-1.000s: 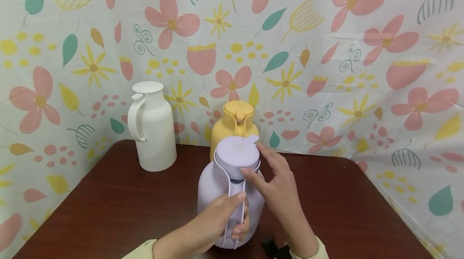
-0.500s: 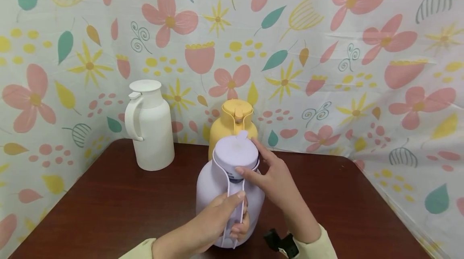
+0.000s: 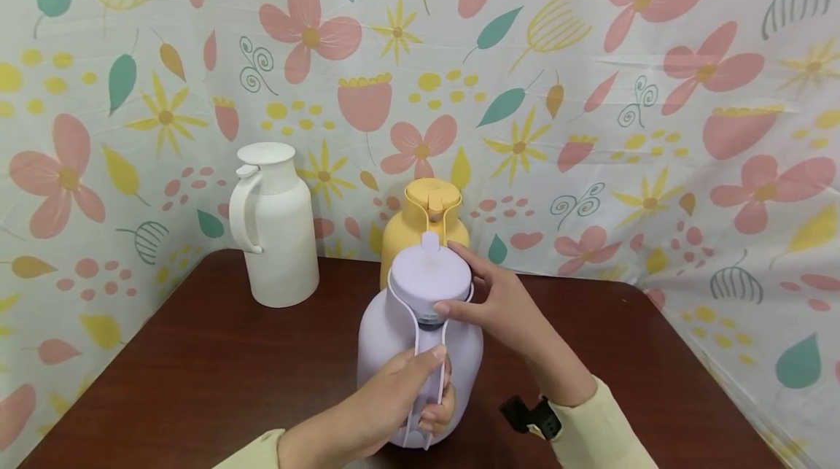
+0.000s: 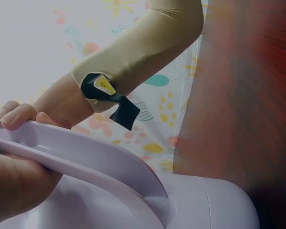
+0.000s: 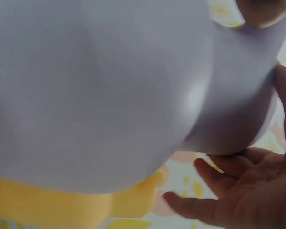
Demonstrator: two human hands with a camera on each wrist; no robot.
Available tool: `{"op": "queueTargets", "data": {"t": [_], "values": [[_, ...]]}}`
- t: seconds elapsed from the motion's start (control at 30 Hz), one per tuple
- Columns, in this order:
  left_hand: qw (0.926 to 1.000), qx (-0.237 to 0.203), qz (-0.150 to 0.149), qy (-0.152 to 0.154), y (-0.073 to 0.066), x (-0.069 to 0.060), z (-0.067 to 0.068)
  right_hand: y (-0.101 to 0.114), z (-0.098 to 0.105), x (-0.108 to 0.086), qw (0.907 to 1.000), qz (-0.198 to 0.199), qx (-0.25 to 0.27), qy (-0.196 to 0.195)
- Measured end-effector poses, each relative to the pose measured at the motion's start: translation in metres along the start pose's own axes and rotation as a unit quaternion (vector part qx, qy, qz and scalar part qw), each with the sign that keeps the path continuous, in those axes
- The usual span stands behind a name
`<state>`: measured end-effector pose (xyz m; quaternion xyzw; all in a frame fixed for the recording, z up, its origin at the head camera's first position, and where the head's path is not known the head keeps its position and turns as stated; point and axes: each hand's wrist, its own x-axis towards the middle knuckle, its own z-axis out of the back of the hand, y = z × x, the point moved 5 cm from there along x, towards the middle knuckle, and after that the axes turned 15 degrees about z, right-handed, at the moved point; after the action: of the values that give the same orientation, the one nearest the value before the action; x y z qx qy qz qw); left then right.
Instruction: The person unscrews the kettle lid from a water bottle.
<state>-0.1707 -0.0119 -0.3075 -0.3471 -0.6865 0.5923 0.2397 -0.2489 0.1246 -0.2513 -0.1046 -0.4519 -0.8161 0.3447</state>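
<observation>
A lilac thermos jug (image 3: 377,352) stands upright on the table, its handle facing me. My left hand (image 3: 383,400) grips that handle (image 4: 95,150), thumb on top and fingers wrapped through it. Around the round lilac lid (image 3: 429,276) my right hand (image 3: 502,308) holds thumb and fingers; its thumb presses the near side. The lid's small tab points away from me, and a strip of thread shows under its front edge. In the right wrist view, the jug's body (image 5: 100,95) fills much of the picture, with some fingers of the right hand spread below the neck.
A yellow jug (image 3: 426,225) stands right behind the lilac one, partly hidden by it. The white jug (image 3: 281,243) is at the back left of the dark wooden table (image 3: 262,374). Flowered cloth (image 3: 564,126) hangs behind. A black strap (image 3: 531,416) is on the right wrist.
The lid has turned counterclockwise: its tab swung from the right to the far side. More thread shows beneath it. My right hand and forearm have turned along with it; the left hand stays put.
</observation>
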Motion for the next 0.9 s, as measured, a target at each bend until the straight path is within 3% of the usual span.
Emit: {"op": "queueTargets", "data": {"t": [0.3,0.9], "values": [[1.0,-0.001,-0.007,-0.001,0.0,0.0,0.001,-0.01,0.002,0.002,0.9994,0.035,0.0,0.0],[0.9996,-0.007,0.019,-0.018,0.003,-0.001,0.003,-0.013,0.0,0.002,0.9991,0.022,0.034,-0.014]]}}
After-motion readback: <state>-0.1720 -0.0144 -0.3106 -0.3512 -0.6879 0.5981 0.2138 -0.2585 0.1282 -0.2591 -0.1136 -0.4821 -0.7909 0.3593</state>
